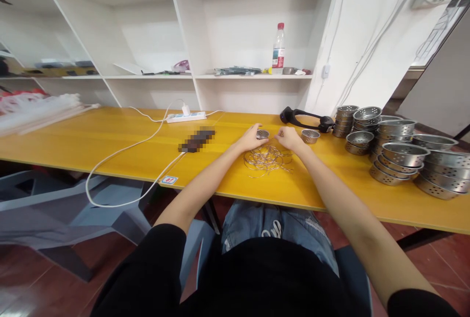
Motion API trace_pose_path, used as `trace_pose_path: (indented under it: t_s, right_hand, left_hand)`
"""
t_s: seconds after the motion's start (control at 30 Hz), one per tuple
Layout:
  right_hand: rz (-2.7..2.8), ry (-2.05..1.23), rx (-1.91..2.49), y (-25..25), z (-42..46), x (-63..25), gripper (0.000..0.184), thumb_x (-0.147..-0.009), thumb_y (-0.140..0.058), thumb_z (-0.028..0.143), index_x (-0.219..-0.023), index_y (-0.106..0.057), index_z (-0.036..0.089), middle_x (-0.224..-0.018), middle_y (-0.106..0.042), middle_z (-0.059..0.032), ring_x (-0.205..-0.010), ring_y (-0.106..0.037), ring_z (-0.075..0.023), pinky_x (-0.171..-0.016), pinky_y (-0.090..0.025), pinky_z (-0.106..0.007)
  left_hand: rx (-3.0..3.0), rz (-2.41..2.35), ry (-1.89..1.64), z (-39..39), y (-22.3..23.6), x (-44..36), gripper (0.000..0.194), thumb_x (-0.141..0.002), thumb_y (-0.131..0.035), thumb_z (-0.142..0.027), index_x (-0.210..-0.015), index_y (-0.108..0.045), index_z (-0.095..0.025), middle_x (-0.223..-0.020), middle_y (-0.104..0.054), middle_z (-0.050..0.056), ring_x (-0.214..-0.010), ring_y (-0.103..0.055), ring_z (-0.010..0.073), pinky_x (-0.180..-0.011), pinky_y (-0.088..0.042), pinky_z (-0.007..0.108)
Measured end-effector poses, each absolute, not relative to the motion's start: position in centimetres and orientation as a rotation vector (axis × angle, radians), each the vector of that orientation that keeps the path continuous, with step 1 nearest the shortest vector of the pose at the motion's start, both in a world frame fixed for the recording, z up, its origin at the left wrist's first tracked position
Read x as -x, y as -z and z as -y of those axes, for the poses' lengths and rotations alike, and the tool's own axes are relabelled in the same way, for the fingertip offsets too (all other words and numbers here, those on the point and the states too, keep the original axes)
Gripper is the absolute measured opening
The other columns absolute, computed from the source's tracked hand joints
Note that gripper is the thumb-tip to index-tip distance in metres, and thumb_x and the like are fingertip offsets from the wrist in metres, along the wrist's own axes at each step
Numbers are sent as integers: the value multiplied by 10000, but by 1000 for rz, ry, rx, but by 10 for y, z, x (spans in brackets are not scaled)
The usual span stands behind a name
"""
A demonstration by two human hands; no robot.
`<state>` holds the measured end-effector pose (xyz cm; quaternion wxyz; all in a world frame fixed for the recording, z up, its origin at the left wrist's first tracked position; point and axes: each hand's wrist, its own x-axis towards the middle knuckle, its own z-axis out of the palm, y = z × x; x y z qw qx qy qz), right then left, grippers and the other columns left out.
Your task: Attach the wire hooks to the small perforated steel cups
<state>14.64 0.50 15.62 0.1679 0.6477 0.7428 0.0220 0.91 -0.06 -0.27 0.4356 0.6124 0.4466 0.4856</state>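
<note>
Black cloth (pixel 147 263) covers the person's body and upper arms, nearest of all, with faded blue jeans (pixel 240 224) showing just short of the table (pixel 110 126), whose top is yellow. Upon it, straight ahead of the person, lies the wire heap (pixel 267 159), a loose tangle of thin, shiny metal loops, many curved into rings, with a few ends straying out at its near edge. To the right of the wire heap, well apart, stand stacks of perforated bowls (pixel 400 163), silvery metal, nested in several sizes. Just beyond the wire heap are both hands, apart from each other. The left hand (pixel 250 137) curls round a small perforated cup (pixel 262 134), low and round, its grey metal dotted with holes; this cup sits at the far left edge of the wire heap. The right hand (pixel 289 137) has thumb and forefinger drawn close together at the far right edge of the heap; whether they pinch a wire, I cannot tell. Beyond the wire heap to the right stand a second cup (pixel 310 136) and, behind it, a black headband-like device (pixel 306 120). Farther off, left of the heap, lies a white power strip (pixel 186 117); straight beyond rises a white shelf (pixel 253 76) bearing a red-capped bottle (pixel 278 52).
</note>
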Motion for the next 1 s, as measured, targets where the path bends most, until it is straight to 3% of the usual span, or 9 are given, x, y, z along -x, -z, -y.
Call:
trace_pose_path:
  t_s: [0.2,0.33,0.5,0.67,0.87,1.0]
  right_hand:
    - [-2301,34,-1844,-163,-7,-143,207,-1027,-597,162,-1098,-775,84,-1123,-802,-164,-1018,-728,-219,-936,-518,-268]
    - [-2416,158,-1887,-167,-6,-137,214,-1009,-591,153,-1085,-779,86,-1103,-813,-146,-975,-729,-208,-924,-531,-268]
    - [-2442,206,-1938,-169,-4,-136,202,-990,-606,156,-1049,-787,88,-1083,-815,-147,-964,-729,-205,-910,-533,-266]
    - [-2558,285,-1930,-167,-3,-135,191,-977,-609,152,-1010,-788,94,-1060,-815,-143,-955,-737,-208,-914,-554,-278]
    - [-2705,535,-1923,-156,-10,-140,193,-969,-618,168,-1049,-785,110,-970,-797,-123,-757,-724,-200,-751,-606,-310]
    - [-2886,338,-1799,-150,-16,-147,186,-925,-663,112,-1039,-808,136,-1072,-786,-140,-814,-722,-215,-827,-621,-357]
  left_hand:
    - [-1639,-1137,-1362,-1,-2,-5,536,-973,-699,-453,-1436,-595,-204,-1485,-645,155,-1439,-577,299,-1278,-422,493]
    - [-1703,-1089,-1406,-1,-7,-4,436,-995,-663,-339,-1408,-644,-199,-1385,-719,134,-1344,-649,265,-1243,-464,459]
    - [-1705,-1088,-1366,-1,-11,-7,334,-1007,-646,-315,-1310,-720,-198,-1304,-777,114,-1259,-706,266,-1191,-518,456]
    - [-1646,-1028,-1395,2,-16,-9,217,-1009,-625,-261,-1127,-786,-178,-1181,-820,102,-1108,-758,250,-1086,-572,401]
    - [-1507,-991,-1505,2,-25,0,208,-1000,-612,-255,-913,-784,-177,-963,-826,52,-949,-757,209,-992,-582,339]
    - [-1391,-1071,-1547,-2,-25,17,182,-970,-636,-245,-902,-789,-175,-861,-813,47,-906,-759,209,-995,-581,344]
